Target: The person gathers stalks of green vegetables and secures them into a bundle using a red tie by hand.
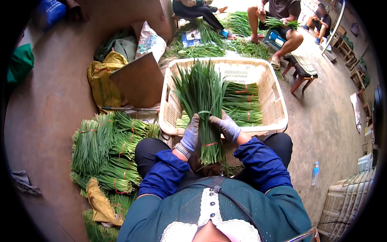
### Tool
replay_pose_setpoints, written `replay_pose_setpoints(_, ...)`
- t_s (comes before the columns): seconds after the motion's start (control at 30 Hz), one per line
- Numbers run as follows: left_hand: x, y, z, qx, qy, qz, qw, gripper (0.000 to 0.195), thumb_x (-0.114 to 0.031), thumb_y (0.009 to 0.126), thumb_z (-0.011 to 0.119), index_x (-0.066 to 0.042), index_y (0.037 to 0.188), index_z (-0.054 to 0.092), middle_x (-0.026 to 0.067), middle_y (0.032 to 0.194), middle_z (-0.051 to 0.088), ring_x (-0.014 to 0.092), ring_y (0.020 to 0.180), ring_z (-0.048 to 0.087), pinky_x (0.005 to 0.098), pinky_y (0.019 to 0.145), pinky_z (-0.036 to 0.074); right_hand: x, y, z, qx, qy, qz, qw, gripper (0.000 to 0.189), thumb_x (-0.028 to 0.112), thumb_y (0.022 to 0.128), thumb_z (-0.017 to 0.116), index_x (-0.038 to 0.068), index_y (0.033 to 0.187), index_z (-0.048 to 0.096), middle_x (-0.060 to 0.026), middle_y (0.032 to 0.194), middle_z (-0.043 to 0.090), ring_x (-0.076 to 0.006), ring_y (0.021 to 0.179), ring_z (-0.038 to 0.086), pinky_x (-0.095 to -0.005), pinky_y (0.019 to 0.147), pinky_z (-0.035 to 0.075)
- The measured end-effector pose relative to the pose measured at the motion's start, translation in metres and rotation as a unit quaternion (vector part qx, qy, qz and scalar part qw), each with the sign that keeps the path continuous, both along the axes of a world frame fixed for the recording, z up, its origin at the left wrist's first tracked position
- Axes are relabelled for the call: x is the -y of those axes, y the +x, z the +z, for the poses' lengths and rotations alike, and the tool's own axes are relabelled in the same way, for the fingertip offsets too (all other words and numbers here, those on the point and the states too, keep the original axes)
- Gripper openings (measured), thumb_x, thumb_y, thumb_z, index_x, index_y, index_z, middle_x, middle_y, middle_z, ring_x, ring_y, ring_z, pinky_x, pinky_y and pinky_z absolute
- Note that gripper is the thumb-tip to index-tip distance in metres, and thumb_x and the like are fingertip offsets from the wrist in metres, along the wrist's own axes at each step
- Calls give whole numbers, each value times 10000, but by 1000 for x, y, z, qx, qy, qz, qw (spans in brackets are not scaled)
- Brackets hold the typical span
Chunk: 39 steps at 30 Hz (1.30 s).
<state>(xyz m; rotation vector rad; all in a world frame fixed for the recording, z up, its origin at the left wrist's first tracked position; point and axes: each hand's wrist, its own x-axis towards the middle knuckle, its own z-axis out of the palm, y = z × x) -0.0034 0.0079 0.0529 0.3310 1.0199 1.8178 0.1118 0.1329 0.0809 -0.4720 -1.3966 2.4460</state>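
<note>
Between my two gloved hands stands a bundle of long green leafy stalks, likely Chinese chives [205,90], cut ends toward me, with a red band low on its stems and a green strand across its middle. My left hand [191,133] grips the bundle's left side, thumb at the strand. On the right side, my right hand [226,125] holds it with thumb and fingers near the same strand. The leaf tips reach over a cream plastic crate [223,62], where several red-banded bundles [243,104] lie stacked at the right. The bundle hides part of the crate's inside.
More banded bundles [93,142] are piled on the floor at left, beside a yellow sack [105,78] and a brown board [140,80]. Seated people with loose greens [202,50] are beyond the crate. A small stool [299,71] and a plastic bottle [315,174] stand at right.
</note>
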Motion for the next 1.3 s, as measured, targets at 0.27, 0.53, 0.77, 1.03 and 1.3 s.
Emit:
replay_pose_setpoints(0.27, 15, -2, -18, -116, -13, 138, 983, 883, -543, 877, 681, 18, 1444, 304, 150, 1280, 567, 245, 1125, 591, 365, 951, 514, 11, -22, -23, 67, -58, -104, 991, 738, 173, 814, 784, 44, 1418, 380, -125, 1190, 617, -233, 1010, 626, -374, 884, 536)
replay_pose_setpoints(0.53, 3, -22, -23, -170, -94, 128, 973, 758, -342, 811, 826, 37, 1343, 442, 91, 1163, 628, 183, 1016, 600, 295, 895, 502, 12, -34, -24, 53, 180, -107, 976, 790, 161, 791, 812, 11, 1421, 358, -131, 1209, 626, -208, 1066, 613, -324, 931, 502)
replay_pose_setpoints(0.77, -2, -17, 4, -9, -101, 139, 985, 360, -185, 873, 764, -14, 1148, 606, 11, 963, 668, 99, 813, 615, 257, 767, 528, -5, -29, -31, 56, 116, -72, 989, 703, 187, 829, 751, -4, 1405, 396, -144, 1209, 627, -218, 1057, 617, -332, 933, 503)
replay_pose_setpoints(1.03, -3, -18, -22, -96, -109, 150, 978, 271, -148, 864, 767, -16, 1056, 630, 2, 889, 665, 91, 706, 589, 241, 661, 500, -24, -23, -26, 140, 492, -291, 809, 851, 51, 751, 727, 26, 1487, 300, -226, 1358, 484, -353, 1251, 486, -417, 1072, 402)
replay_pose_setpoints(1.3, 2, -5, -8, -115, -121, 137, 976, 399, -141, 866, 756, 15, 1172, 553, 56, 946, 662, 153, 805, 638, 290, 734, 563, 13, -9, 31, 129, 586, -112, 792, 321, 303, 796, 760, 14, 892, 658, -146, 737, 641, -320, 688, 634, -411, 648, 505)
